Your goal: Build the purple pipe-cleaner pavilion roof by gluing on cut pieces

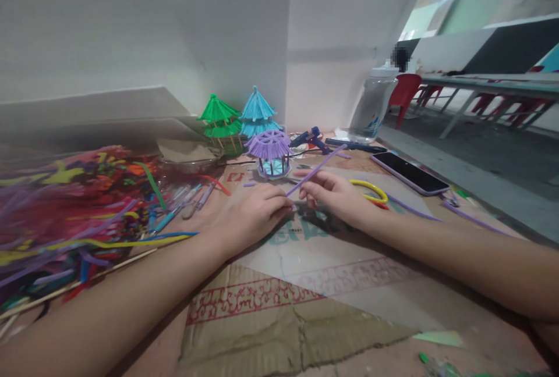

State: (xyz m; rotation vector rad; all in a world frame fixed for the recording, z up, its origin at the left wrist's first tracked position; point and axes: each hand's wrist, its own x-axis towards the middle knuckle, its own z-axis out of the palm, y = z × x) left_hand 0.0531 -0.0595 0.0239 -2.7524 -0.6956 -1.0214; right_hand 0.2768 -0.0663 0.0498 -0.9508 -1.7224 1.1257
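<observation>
Between my two hands runs a purple pipe cleaner [321,166], slanting up to the right. My left hand [264,208] pinches its lower end, fingers closed. My right hand [325,194] grips it a little higher, thumb and fingers together. Just beyond my hands stands a small pavilion [271,153] with a purple pipe-cleaner roof and a light blue floor. Behind it are a green-roofed pavilion [220,121] and a light blue-roofed pavilion [257,112]. Scissors with yellow handles [371,188] lie partly hidden behind my right hand.
Cardboard [257,301] covers the table under my arms. A heap of coloured pipe cleaners [74,208] fills the left side. Toward the back right are a glue gun [312,137], a clear plastic jar [371,109] and a phone [408,172]. White boards [174,28] stand behind.
</observation>
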